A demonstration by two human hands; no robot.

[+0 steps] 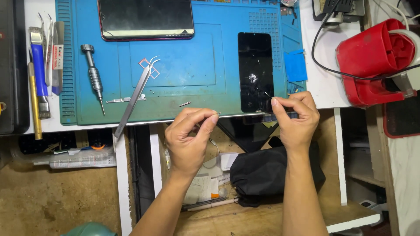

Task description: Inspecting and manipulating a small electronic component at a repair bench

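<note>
My left hand [189, 139] is at the front edge of the blue work mat [188, 74], with thumb and forefinger pinched on a tiny thin piece at the fingertips. My right hand [296, 117] is closed, pinching a fine needle-like tip that points up-left at the lower end of a black cracked phone screen [256, 70] lying on the mat. Both hands hover just off the bench edge, about a hand's width apart. What each pinches is too small to name.
On the mat lie long steel tweezers [136, 94], a precision screwdriver [93, 74], small metal bits and a phone [145, 19] face down at the top. Brushes and tweezers [43, 65] lie left. A red tool [376, 57] with cable stands right. A black bag [267, 172] sits below.
</note>
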